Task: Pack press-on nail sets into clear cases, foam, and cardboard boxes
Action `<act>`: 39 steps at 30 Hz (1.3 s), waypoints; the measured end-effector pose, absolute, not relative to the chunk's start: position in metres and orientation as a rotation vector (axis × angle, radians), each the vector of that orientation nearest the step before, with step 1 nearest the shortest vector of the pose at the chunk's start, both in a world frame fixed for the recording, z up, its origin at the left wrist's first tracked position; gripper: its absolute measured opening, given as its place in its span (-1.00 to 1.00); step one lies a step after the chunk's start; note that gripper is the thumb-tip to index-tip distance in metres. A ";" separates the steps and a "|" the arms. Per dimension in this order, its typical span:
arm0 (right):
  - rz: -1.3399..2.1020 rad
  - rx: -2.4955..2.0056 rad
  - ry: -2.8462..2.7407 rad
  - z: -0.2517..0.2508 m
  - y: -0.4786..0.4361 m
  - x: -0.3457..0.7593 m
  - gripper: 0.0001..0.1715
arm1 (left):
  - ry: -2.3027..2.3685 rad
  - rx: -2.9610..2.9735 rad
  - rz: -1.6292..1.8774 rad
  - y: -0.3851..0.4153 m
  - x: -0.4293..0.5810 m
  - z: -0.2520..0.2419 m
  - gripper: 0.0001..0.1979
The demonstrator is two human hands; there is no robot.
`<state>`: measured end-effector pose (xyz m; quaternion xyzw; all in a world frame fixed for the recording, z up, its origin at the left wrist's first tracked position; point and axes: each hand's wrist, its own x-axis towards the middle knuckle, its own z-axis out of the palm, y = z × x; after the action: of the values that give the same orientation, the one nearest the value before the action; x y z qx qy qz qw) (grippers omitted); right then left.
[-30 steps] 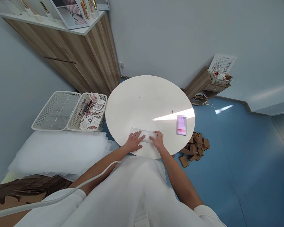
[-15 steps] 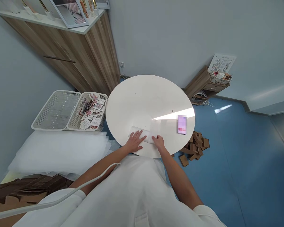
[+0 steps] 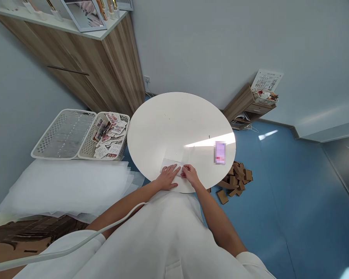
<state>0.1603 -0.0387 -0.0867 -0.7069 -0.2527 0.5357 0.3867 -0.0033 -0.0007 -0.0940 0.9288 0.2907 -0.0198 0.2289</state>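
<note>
A thin, whitish, see-through sheet (image 3: 169, 162) lies folded near the front edge of the round white table (image 3: 174, 116). My left hand (image 3: 166, 177) rests flat on it with the fingers spread. Close beside it, my right hand (image 3: 190, 175) has its fingertips pinched together at the right end of the folded sheet. Both hands partly cover the sheet, so whether something lies inside it cannot be made out.
A phone-like object (image 3: 220, 152), blurred out, lies on the table's right side. At left stand two white baskets, one (image 3: 87, 149) holding printed cards, above a stack of translucent sheets (image 3: 64, 186). Small brown boxes (image 3: 235, 180) are piled on the floor at right.
My right hand has moved left toward my left hand, bringing the sheet's right end over. My left hand stays flat in nearly the same place. The view has shifted slightly.
</note>
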 end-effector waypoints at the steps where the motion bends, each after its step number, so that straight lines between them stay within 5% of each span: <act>1: 1.387 -1.771 -0.626 -0.086 -0.038 0.159 -0.72 | 0.795 2.566 -0.030 0.000 -0.004 -0.094 -0.15; 10: 0.971 -2.149 -1.533 -0.089 -0.042 0.167 -0.40 | 0.862 2.523 -0.047 -0.003 -0.016 -0.099 -0.34; 17: 0.974 -2.283 -1.694 -0.093 -0.038 0.156 -0.27 | 1.689 1.560 0.153 -0.013 -0.031 -0.108 -0.26; 23: 1.079 -2.153 -1.806 -0.095 -0.040 0.151 -0.22 | 1.663 1.053 0.410 -0.012 -0.031 -0.118 -0.22; 35: 1.104 -2.049 -1.796 -0.100 -0.048 0.152 -0.18 | 1.533 1.105 0.309 0.018 -0.041 -0.108 -0.71; 39: 1.095 -2.046 -1.805 -0.101 -0.049 0.152 -0.18 | 1.545 1.075 0.341 0.020 -0.038 -0.106 -0.53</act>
<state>0.1516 -0.0489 -0.1012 -0.6925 -0.6109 0.3704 0.1005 -0.0378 0.0198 -0.1064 0.4593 0.6600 0.1455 0.5765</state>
